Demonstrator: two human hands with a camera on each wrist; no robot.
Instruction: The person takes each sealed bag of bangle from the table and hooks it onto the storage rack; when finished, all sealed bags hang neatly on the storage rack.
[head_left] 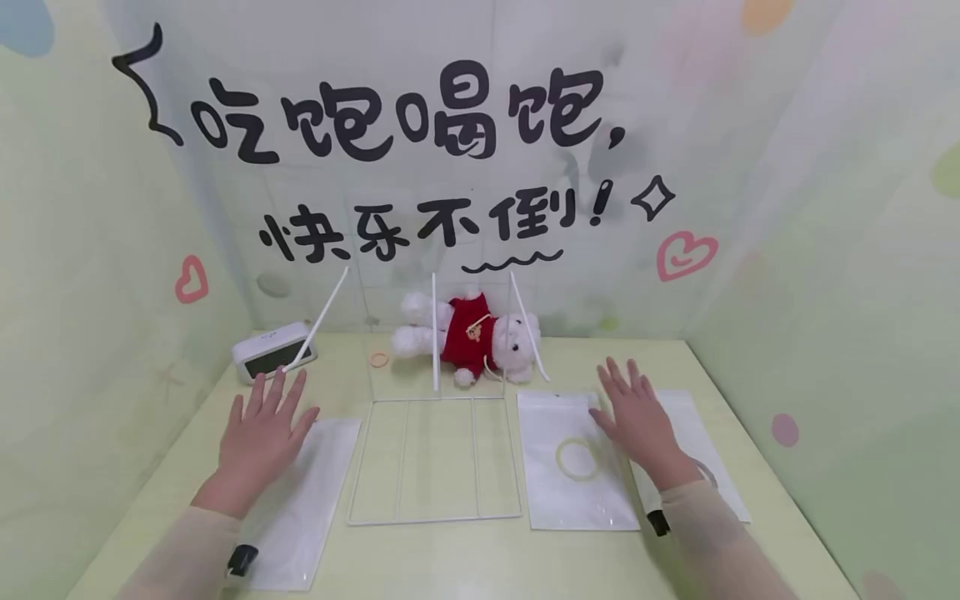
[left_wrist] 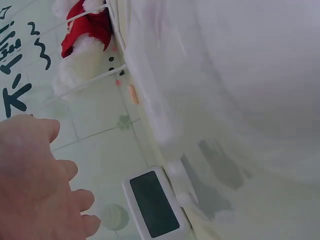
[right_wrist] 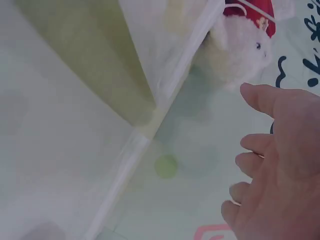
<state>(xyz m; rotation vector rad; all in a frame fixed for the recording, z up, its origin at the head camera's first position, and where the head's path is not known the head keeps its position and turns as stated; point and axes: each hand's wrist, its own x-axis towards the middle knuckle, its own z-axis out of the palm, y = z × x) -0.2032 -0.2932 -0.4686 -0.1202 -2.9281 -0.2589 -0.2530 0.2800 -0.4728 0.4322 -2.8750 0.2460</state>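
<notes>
My left hand (head_left: 258, 437) has its fingers spread, palm down over a flat white plastic bag (head_left: 311, 508). Its fingertips reach toward a white digital clock (head_left: 279, 350). On the other side, my right hand (head_left: 637, 421) is stretched out over two more bags, one nearer the middle (head_left: 547, 504) and one farther right (head_left: 723, 483). A yellow ring (head_left: 558, 459) shows at the middle bag, left of that hand. Both hands hold nothing. Between them stands a white wire rack (head_left: 435, 522) with three slanting white prongs. The wrist views also show straight or relaxed fingers.
Behind the rack a white plush bear (head_left: 468, 333) in a red top lies on its side against the wall. A small orange ring (head_left: 371, 359) lies left of it. Printed walls enclose the table on the left, back and right.
</notes>
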